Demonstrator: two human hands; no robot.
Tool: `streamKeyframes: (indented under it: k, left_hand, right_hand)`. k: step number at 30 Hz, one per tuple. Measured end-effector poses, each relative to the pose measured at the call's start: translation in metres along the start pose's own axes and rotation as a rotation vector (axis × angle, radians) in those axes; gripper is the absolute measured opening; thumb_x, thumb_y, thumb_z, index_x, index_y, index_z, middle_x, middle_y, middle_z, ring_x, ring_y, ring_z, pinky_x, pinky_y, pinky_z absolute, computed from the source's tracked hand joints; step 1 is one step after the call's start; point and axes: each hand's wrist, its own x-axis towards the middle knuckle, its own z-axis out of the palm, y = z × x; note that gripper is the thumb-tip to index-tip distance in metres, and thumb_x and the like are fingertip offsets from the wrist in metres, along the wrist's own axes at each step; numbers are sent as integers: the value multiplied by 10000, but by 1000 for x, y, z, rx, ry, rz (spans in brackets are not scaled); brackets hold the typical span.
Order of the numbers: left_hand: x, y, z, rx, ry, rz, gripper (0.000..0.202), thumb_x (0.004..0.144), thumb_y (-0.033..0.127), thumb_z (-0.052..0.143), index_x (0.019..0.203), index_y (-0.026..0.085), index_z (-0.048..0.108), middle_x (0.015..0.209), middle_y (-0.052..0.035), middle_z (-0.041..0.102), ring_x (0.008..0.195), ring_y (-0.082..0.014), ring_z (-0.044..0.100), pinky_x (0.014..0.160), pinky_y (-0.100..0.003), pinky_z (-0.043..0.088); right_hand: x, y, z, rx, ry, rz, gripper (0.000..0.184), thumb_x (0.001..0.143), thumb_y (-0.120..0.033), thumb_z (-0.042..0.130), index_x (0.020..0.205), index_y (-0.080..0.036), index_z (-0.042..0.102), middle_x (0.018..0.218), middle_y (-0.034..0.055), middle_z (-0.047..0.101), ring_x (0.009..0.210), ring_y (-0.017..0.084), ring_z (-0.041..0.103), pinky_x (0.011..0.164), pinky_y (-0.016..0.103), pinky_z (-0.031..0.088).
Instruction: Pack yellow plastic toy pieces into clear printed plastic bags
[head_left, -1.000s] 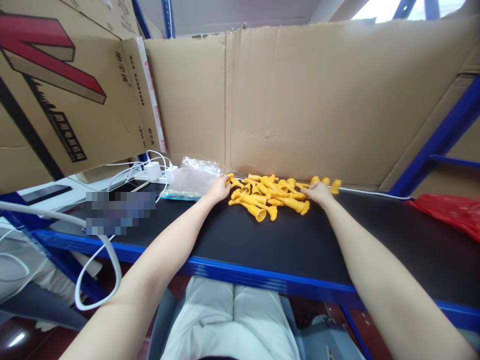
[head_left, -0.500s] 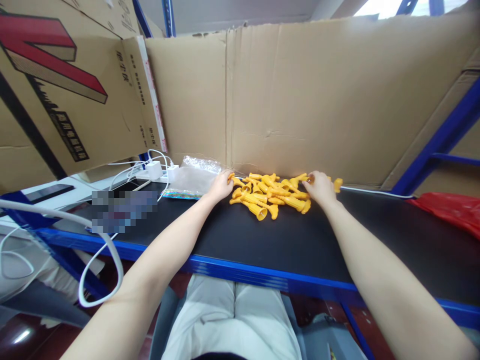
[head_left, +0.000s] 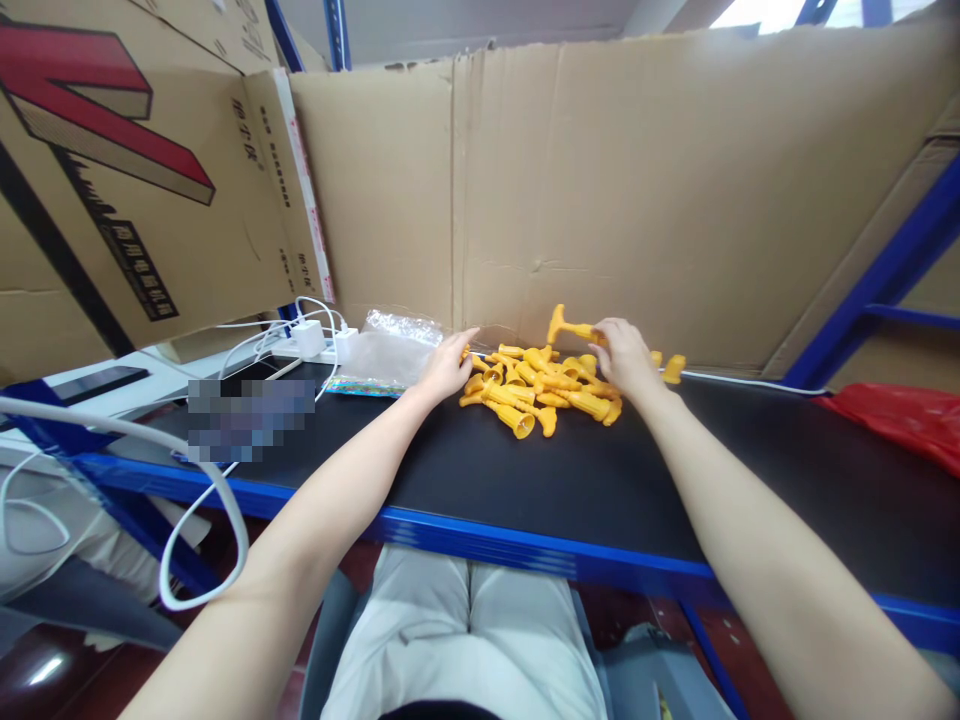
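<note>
A loose pile of yellow plastic pieces [head_left: 536, 385] lies on the black tabletop; they have T-shaped handles, and some show a flared, hollow cup end. My right hand [head_left: 628, 358] grips one yellow T-handled piece [head_left: 574, 328] just above the pile's back right, its crossbar pointing left and the other end hidden in the fingers. At the left edge of the pile rests my left hand [head_left: 448, 366], its index finger stretched out and the others partly hidden. Beside its fingertips is a bit of yellow, and I see nothing clearly held there.
A clear plastic bag [head_left: 386, 355] lies left of my left hand, beside white plugs and cables [head_left: 306, 338]. Cardboard [head_left: 600, 200] walls off the back. Red plastic [head_left: 900, 420] lies at far right. A blue metal edge [head_left: 525, 548] runs along the front.
My right hand has lifted a yellow T-handled piece from the back right of the pile and shifted slightly left and up. My left hand's index finger has straightened away from the pile.
</note>
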Motion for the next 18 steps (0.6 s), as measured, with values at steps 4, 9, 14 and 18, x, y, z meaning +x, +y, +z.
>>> streamKeyframes:
  k: [4, 9, 14, 18]
  left_hand:
    - [0, 13, -8, -38, 1, 94, 541, 851, 224, 437, 1368, 246, 278, 1319, -80, 448, 1177, -198, 445, 970, -381, 386]
    - [1, 24, -10, 23, 21, 86, 506, 878, 284, 423, 1365, 248, 290, 1285, -82, 476, 1130, -195, 482, 914, -337, 417]
    - [1, 24, -10, 153, 26, -52, 352, 852, 325, 475, 1183, 210, 510, 1032, -74, 601, 891, -185, 584, 745, -287, 460]
    - [1, 29, -10, 215, 8, -59, 274, 822, 305, 507, 1079, 225, 562, 966, -50, 608, 843, -175, 586, 709, -269, 446]
  right_hand:
    - [11, -21, -2, 119, 15, -163, 226, 845, -208, 411, 1060, -178, 474, 1082, 137, 525, 1047, 247, 484, 878, 428, 409]
    - [23, -58, -3, 254, -1, -308, 236, 868, -199, 385, 1096, -187, 442, 1140, 138, 504, 1087, 210, 485, 900, 386, 420]
    - [24, -80, -4, 248, -61, -365, 235, 866, -174, 369, 1083, -169, 457, 1158, 144, 507, 1072, 208, 491, 879, 371, 422]
    - [22, -85, -3, 128, -127, -336, 222, 872, -258, 401, 1043, -160, 505, 1052, 124, 582, 986, 225, 524, 891, 400, 376]
